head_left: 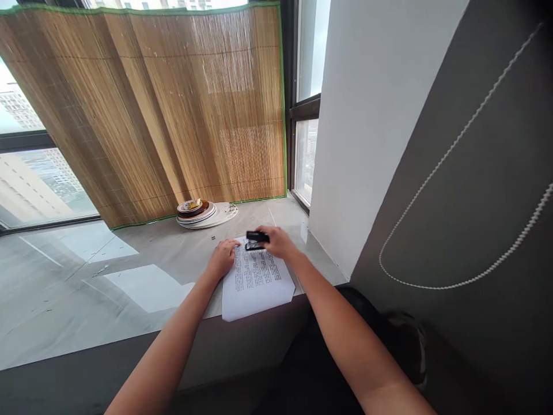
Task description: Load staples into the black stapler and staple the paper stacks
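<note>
My right hand [280, 242] is closed around the back of a black stapler [256, 237]. The stapler's jaws are apart, and it sits over the upper part of some printed paper [259, 297]. At the upper left edge of the paper lies my left hand [222, 257], its fingers stretched onto the sheet and pressing it down. The paper rests on the grey stone windowsill, its lower end reaching past the front edge. How many sheets there are, I cannot tell.
Behind the paper, a stack of plates [196, 214] stands on the windowsill [164, 253]. A bamboo blind [185, 115] hangs across the window. To the right are a white wall corner [363, 115] and a hanging bead chain [415, 199]. Small bits of debris [101, 270] lie at left.
</note>
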### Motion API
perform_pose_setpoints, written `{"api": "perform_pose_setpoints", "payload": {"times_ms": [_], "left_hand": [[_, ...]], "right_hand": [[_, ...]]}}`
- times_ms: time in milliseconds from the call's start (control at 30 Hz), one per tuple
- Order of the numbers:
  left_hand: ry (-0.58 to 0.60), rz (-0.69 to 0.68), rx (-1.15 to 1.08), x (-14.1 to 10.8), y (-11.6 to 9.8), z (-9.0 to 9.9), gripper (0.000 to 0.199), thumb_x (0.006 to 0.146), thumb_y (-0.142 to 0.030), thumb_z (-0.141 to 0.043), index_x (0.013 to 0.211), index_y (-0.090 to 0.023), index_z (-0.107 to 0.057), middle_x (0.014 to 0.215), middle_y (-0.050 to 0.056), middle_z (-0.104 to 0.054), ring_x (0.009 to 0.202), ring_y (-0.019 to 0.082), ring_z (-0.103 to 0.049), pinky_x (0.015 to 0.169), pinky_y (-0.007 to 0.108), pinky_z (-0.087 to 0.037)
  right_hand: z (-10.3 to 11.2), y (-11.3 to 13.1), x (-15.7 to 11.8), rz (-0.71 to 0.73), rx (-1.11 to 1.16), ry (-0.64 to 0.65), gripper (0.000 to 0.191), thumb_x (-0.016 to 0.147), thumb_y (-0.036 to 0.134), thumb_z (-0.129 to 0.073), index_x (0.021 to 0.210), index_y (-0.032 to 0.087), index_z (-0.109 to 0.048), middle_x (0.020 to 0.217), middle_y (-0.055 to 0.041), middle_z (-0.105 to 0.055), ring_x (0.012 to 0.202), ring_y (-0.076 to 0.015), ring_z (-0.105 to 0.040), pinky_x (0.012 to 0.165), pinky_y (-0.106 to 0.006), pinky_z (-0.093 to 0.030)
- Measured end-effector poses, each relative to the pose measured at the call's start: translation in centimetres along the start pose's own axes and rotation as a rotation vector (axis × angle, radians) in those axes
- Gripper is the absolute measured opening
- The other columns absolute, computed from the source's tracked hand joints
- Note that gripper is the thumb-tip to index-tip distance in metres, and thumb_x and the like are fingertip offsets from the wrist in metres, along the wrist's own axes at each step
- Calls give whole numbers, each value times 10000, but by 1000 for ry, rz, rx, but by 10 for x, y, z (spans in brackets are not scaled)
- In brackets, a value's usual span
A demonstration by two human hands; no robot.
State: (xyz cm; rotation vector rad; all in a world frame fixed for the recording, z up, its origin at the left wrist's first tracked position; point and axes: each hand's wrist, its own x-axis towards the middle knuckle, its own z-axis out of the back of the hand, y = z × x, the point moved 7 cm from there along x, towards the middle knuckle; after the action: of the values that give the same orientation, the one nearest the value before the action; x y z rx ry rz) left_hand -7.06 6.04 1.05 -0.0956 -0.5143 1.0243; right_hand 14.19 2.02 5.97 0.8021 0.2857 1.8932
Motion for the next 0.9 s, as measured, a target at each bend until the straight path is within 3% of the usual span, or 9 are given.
{"api": "perform_pose_setpoints", "payload": {"times_ms": [100, 200, 333, 500, 667, 900], "left_hand": [[0, 15, 50, -3, 1, 1, 462, 856, -55, -449, 1184, -195, -743, 1349, 134, -710, 1293, 287, -617, 1178, 483, -460], [18, 3, 104, 1, -7, 5, 430, 884, -70, -458, 1182, -199, -740, 1414, 143, -668, 1313, 310, -602, 1165, 496, -461], [135, -135, 81, 23, -37, -4, 361, 990, -222, -500, 1276, -203, -719, 1416, 149, -666, 1315, 323, -611, 1166, 511, -455], [304, -248, 51, 42, -63, -33, 510, 1056, -447, -521, 1532, -280, -601, 1657, 146, -481, 1525, 375, -446, 1259, 601, -320], [356, -333, 41, 36, -71, -37, 629, 1048, -526, -534, 1647, -354, -448, 1710, 142, -409, 1557, 381, -395, 1240, 620, -298], [398, -369, -13, 35, -73, -34, 568, 1037, -545, -544, 1594, -438, -508, 1716, 67, -417, 1542, 370, -393, 1245, 587, -233]], "right_hand": [[52, -47, -4, -109, 1, -197, 449, 843, 111, -726, 1260, 278, -746, 1248, -28, -789, 1156, -249, -723, 1035, -372, -542], [74, -86, -11, -185, -19, -260, 467, 818, 92, -725, 1255, 253, -766, 1275, -58, -784, 1179, -263, -722, 1068, -415, -544], [61, -109, -13, -256, -40, -209, 489, 801, 78, -721, 1256, 248, -778, 1268, -70, -789, 1193, -275, -724, 1086, -442, -543], [43, -116, -6, -257, -6, -184, 505, 815, 88, -721, 1293, 244, -766, 1275, -72, -784, 1192, -257, -724, 1092, -426, -539], [41, -120, 1, -195, 34, -159, 488, 810, 93, -736, 1282, 209, -769, 1217, -75, -792, 1127, -240, -729, 1064, -394, -537], [42, -115, 9, -123, 24, -142, 453, 789, 108, -724, 1222, 221, -788, 1125, -49, -796, 1050, -234, -723, 1019, -383, -534]]}}
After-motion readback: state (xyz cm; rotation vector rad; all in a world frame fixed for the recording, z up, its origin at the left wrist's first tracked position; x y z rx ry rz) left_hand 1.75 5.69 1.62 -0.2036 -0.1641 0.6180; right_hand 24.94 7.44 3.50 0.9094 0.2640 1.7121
